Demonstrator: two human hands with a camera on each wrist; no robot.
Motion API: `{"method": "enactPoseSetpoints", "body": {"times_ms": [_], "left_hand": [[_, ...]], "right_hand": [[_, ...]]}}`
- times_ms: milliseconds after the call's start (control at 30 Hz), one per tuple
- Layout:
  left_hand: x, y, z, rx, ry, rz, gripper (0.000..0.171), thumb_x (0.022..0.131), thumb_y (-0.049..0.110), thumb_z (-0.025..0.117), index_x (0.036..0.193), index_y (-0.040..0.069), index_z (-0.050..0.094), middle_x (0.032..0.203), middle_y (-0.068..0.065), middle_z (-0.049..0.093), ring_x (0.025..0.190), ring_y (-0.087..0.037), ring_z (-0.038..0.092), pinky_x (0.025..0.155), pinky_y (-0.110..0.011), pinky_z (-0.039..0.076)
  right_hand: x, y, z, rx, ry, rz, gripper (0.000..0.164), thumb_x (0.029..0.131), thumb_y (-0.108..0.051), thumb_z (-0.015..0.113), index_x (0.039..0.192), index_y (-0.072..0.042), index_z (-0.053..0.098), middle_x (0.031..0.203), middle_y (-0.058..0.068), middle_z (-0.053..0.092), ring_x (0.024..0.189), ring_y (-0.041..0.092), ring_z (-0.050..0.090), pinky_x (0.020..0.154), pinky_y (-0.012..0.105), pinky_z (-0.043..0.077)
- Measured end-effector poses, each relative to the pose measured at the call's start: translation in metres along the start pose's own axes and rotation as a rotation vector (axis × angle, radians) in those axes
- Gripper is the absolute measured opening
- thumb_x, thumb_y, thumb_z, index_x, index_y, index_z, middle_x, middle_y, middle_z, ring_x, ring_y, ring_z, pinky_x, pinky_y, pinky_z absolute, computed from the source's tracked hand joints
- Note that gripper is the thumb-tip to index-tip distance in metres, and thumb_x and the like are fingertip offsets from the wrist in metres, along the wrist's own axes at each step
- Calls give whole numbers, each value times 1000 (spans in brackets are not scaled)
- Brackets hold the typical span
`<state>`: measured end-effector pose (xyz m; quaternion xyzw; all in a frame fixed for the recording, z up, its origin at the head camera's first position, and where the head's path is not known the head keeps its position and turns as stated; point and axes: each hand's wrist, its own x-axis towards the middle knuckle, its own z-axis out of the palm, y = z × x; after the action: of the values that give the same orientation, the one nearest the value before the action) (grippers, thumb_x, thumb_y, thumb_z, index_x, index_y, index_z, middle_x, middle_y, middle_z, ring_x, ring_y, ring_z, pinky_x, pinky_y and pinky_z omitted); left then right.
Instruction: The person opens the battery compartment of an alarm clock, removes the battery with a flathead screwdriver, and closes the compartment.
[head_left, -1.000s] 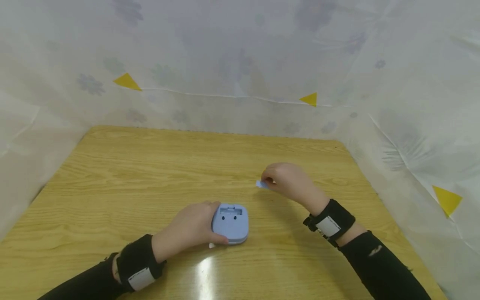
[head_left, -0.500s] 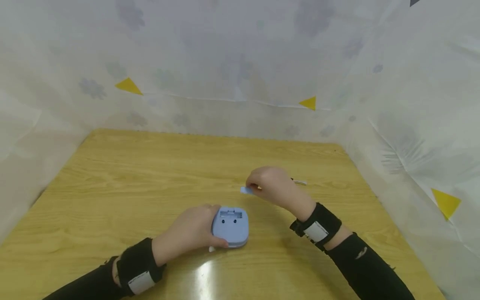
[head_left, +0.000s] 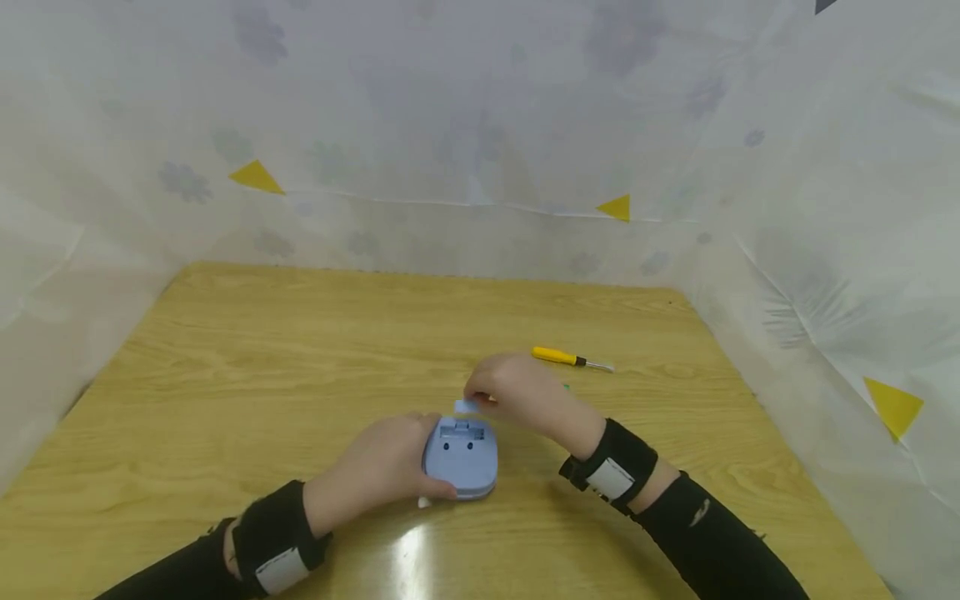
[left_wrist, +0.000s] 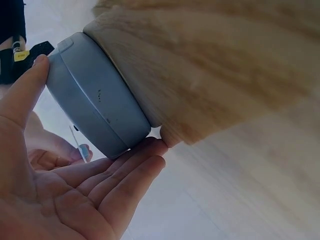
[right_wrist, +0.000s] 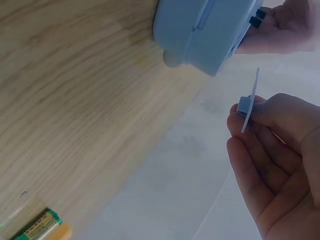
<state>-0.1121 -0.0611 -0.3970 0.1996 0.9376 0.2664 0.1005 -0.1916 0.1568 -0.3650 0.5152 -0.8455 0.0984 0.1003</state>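
A light-blue rounded-square device lies on the wooden table with an uncovered battery compartment and two dark dots on its upper face. My left hand grips its left side, thumb at the near edge and fingers at the far edge. Between the thumb and fingers of my right hand is a small light-blue battery cover, just beyond the compartment. In the right wrist view that cover appears edge-on, apart from the device, with a tab on one side.
A yellow-handled screwdriver lies beyond my right hand. In the right wrist view a green battery rests on the table. Pale floral sheeting with yellow triangles surrounds the table's back and sides.
My right hand has moved left and nearer with the battery cover, up to the device's far edge. The screwdriver has come out from behind it. My left hand keeps its hold.
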Motion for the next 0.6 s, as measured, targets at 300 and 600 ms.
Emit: {"method": "enactPoseSetpoints", "body": {"times_ms": [300, 600], "left_hand": [[1, -2, 0, -16, -7, 19, 91, 69, 46, 99, 135, -6, 64, 117, -14, 77, 97, -20, 72, 84, -43, 62], [1, 0, 0, -1, -7, 10, 91, 68, 48, 99, 134, -5, 65, 116, -15, 77, 97, -21, 72, 85, -43, 62]], "right_hand": [[4, -10, 8, 56, -73, 42, 12, 89, -3, 81, 96, -13, 82, 93, -2, 79, 84, 11, 73, 76, 24, 61], [3, -14, 13, 72, -119, 22, 10, 92, -4, 79, 98, -11, 81, 93, 0, 78, 85, 11, 72, 78, 22, 61]]}}
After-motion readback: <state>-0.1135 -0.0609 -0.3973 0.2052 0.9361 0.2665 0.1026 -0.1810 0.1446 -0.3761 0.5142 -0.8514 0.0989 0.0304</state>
